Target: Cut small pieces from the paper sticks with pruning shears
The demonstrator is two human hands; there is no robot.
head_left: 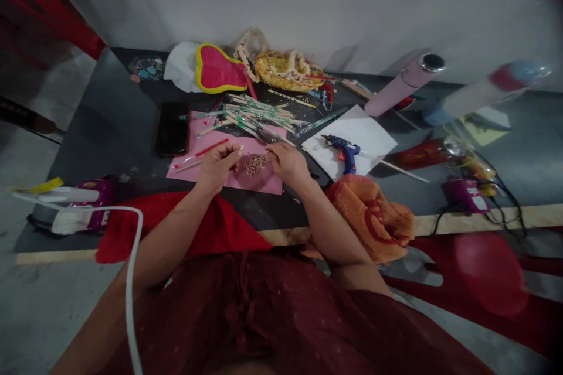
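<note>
My left hand (219,165) is closed in a pinch at the left of a heap of small pale pieces (255,164), with a small pale piece (240,148) at its fingertips. At the right edge of the heap, my right hand (288,164) has its fingers bent together, and what they hold, if anything, is too small to name. The heap lies on pink paper (268,186). Behind it is a pile of thin sticks with green wrapping (259,112). A red stick (212,147) rests beside my left hand.
A blue glue gun (347,152) lies on white paper (373,129) at right. An orange towel (373,217) and red cloth (220,228) lie along the front edge. A phone (172,129) is at left. Behind stand a yellow basket (281,73) and a pink bottle (402,87).
</note>
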